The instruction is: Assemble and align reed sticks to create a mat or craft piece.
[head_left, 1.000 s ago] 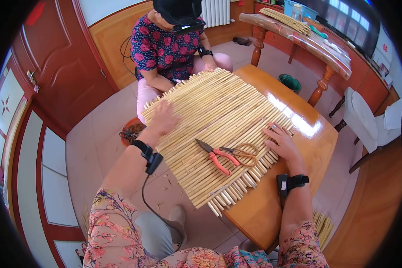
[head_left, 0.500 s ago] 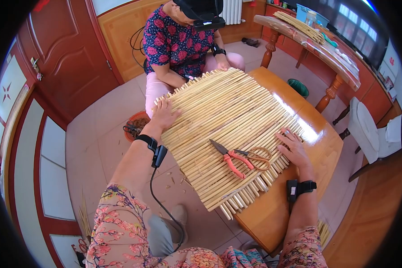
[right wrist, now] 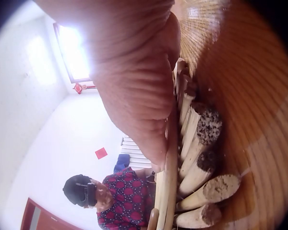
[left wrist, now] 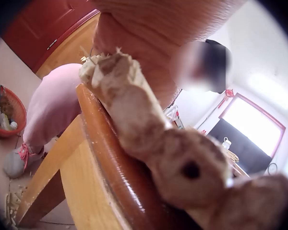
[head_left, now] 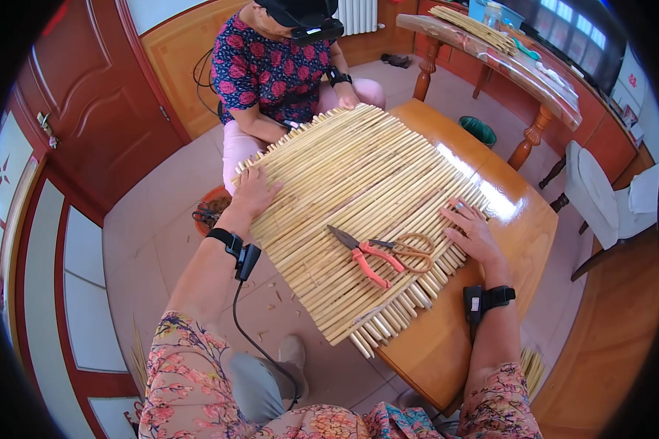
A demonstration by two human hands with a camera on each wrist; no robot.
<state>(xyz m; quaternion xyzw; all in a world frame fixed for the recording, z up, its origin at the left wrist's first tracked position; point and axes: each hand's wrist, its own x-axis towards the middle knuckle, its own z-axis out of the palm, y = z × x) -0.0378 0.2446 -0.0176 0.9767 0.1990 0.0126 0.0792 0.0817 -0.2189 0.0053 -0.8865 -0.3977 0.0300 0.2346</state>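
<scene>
Two hands, the left hand [head_left: 253, 194] and the right hand [head_left: 474, 233], are laid open and well apart on a stalk mat [head_left: 344, 183] at centre in the head view, where pliers [head_left: 362, 249] and scissors [head_left: 392, 244] are borne. In the left wrist view, stalk ends are seen from centre to lower right; fingertips are hidden. In the right wrist view, cut ends are shown right of centre. The mat is probably best steadied by flat, even pressure.

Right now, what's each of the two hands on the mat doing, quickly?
Left hand: open, resting on the stick mat, holding nothing.
Right hand: open, fingers spread on the mat's edge, nothing held.
</scene>
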